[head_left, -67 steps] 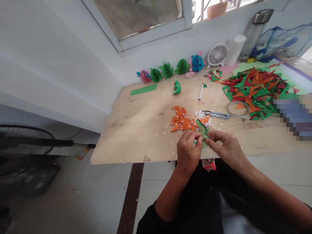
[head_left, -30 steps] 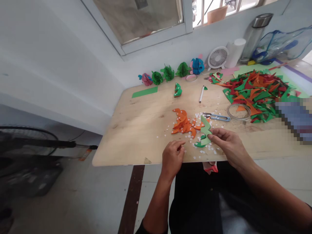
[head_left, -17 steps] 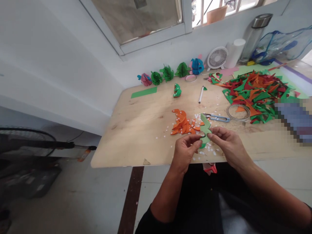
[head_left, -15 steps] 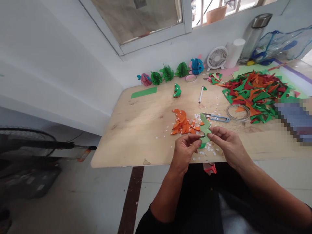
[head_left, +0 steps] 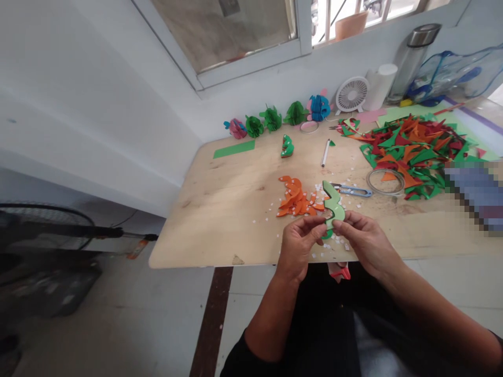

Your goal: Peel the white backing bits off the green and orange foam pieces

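A light green scalloped paper cutout (head_left: pixel 333 201) is pinched between my two hands near the table's front edge. My left hand (head_left: pixel 301 241) grips its lower left side. At its lower right, my right hand (head_left: pixel 363 238) presses it between thumb and fingers. A darker green piece shows beneath the fingers, partly hidden. Just behind lies a heap of orange paper cutouts (head_left: pixel 295 199) dotted with small white squares. A blue utility knife (head_left: pixel 353 191) lies beyond my right hand, with white paper bits scattered around.
A large pile of green, orange and red scraps (head_left: pixel 416 146) covers the right side, with a tape roll (head_left: pixel 385 181) against it. A pen (head_left: pixel 326 153) and a folded green cutout (head_left: pixel 287 146) lie farther back. Paper figures (head_left: pixel 272 119), a small fan (head_left: pixel 352 95) and a bottle (head_left: pixel 412 63) line the wall.
My right hand has slid down the green cutout toward its lower end, uncovering more of its scalloped right edge. My left hand keeps its hold. The view has shifted slightly.
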Motion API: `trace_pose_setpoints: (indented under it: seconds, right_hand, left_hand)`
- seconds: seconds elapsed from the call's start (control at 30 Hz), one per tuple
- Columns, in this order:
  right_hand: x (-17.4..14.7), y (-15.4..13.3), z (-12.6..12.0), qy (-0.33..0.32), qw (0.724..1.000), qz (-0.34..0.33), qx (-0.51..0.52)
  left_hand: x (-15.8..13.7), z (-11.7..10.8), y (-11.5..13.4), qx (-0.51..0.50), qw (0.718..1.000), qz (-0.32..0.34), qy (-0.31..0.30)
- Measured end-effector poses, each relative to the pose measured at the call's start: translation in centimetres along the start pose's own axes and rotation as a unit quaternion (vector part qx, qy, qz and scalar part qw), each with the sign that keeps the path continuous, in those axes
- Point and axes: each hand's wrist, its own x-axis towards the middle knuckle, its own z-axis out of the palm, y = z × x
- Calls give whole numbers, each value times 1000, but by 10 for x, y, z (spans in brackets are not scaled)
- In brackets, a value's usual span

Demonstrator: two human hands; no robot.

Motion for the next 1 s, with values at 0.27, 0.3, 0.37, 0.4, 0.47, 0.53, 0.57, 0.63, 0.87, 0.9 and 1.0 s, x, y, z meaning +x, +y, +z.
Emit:
trace_pose_setpoints:
  seconds: [0.27, 0.3, 0.37, 0.4, 0.47, 0.53, 0.57, 0.63, 0.87, 0.9, 1.0]
  right_hand:
    - [-2, -4, 6, 22, 995, -35, -86]
    - [-2, -3, 6, 27, 995, -40, -93]
    - [0, 0, 4, 38, 992, -55, -109]
    - [1, 2, 3, 44, 990, -64, -121]
    - [2, 6, -1, 60, 982, -87, -153]
    - [3, 8, -4, 74, 971, -119, -193]
    - [3, 9, -5, 79, 965, -136, -211]
    - [2, 10, -6, 84, 955, -161, -236]
    - [0, 8, -4, 83, 947, -168, -261]
    - [0, 8, -5, 79, 947, -166, -263]
    - [-1, 7, -6, 73, 945, -162, -276]
  left_hand:
    - [1, 2, -5, 81, 995, 44, 43]
    - [-1, 2, -6, 122, 989, 72, 48]
    - [-5, 2, -6, 231, 958, 156, 69]
    - [-8, 2, -7, 292, 929, 209, 85]
    - [-12, 3, -7, 405, 852, 312, 112]
    - [-14, 5, -8, 481, 782, 379, 114]
    - [-14, 6, -9, 507, 758, 396, 109]
    - [-12, 7, -10, 542, 727, 410, 102]
    - [-9, 7, -6, 521, 778, 342, 76]
    - [-8, 6, -4, 510, 794, 323, 67]
    - [-7, 5, 2, 473, 837, 270, 46]
